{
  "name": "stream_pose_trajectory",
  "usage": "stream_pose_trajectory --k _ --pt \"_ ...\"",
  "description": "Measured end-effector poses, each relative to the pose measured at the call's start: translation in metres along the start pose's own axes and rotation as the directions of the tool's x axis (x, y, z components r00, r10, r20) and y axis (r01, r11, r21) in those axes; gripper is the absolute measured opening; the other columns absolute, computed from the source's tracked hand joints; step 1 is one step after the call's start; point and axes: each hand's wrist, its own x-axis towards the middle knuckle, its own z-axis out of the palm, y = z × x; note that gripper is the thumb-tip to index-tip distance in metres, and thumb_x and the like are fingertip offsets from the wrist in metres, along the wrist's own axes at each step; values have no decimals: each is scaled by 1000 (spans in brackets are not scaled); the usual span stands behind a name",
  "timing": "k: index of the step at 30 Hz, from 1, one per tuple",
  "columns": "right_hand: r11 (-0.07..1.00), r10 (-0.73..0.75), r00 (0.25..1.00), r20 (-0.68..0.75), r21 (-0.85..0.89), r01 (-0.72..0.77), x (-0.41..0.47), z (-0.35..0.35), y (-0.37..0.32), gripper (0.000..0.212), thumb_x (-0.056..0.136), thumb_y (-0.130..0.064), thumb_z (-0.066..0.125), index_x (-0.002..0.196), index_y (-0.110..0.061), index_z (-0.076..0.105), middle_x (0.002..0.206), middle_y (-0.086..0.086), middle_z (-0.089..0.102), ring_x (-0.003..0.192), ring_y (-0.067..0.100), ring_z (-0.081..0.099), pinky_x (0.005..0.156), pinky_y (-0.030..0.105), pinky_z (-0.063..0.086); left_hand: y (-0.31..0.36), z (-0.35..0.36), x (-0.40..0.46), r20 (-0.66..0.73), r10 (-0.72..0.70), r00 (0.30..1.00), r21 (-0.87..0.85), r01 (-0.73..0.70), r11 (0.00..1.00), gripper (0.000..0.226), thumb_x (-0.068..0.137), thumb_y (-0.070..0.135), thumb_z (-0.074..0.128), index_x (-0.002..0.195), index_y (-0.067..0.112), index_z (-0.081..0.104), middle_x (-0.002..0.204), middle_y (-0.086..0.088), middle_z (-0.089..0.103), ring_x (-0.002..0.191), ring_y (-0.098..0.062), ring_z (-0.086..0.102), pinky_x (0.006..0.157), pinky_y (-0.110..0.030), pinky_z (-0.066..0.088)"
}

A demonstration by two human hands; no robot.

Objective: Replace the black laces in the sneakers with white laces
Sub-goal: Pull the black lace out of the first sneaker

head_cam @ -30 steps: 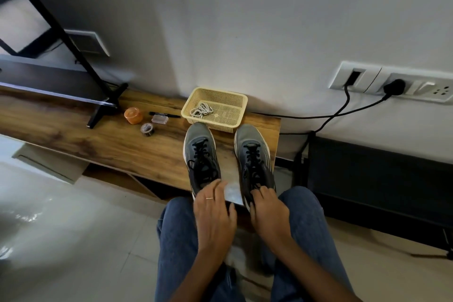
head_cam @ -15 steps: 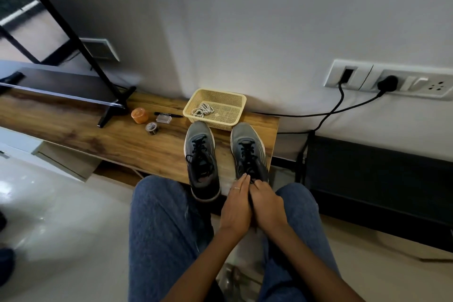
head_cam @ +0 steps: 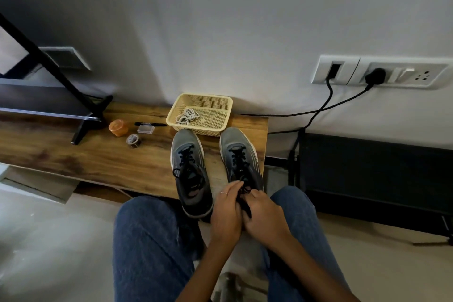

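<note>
Two grey sneakers with black laces stand side by side on the right end of a wooden bench [head_cam: 98, 159], toes toward the wall. The left sneaker [head_cam: 190, 171] stands free, its laces loose. At the heel end of the right sneaker [head_cam: 239, 154], my left hand [head_cam: 226, 213] and my right hand [head_cam: 263, 213] meet, and both pinch its black lace [head_cam: 244, 190] near the top eyelets. White laces [head_cam: 187, 115] lie bundled in a yellow mesh basket [head_cam: 225, 108] behind the sneakers.
On the bench left of the basket lie an orange lid [head_cam: 118, 127], a tape roll [head_cam: 133, 140], a small clear box [head_cam: 146, 129] and a black pen [head_cam: 150, 124]. A black stand foot [head_cam: 90, 117] stands further left. Cables [head_cam: 318, 110] run from wall sockets.
My left hand has left the left sneaker and joined my right hand at the right sneaker, where both now take hold of the black lace. The camera has come closer.
</note>
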Motion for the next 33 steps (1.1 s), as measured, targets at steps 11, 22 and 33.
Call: stream_pose_trajectory --k 11,22,33 --pt "982 165 977 -138 120 -149 47 -25 11 13 88 -15 60 97 -12 68 100 2 55 95 18 52 74 25 37 12 -33 79 229 31 973 374 -117 920 41 88 19 60 127 20 46 129 0 45 108 -23 54 74 -29 41" --pt "985 161 977 -140 -36 -167 63 -18 3 42 88 -18 56 129 -27 48 119 -3 55 104 19 56 73 30 42 -15 -38 104 176 32 984 129 -55 990 25 83 26 73 107 28 70 104 7 72 96 -12 65 83 -33 54" --pt "983 178 934 -311 8 -185 74 -3 14 13 87 -31 63 92 -20 65 94 -2 63 85 17 60 66 33 48 -32 -52 115 320 25 947 -204 44 978 19 75 10 80 83 23 69 92 8 70 98 -2 65 88 -33 56"
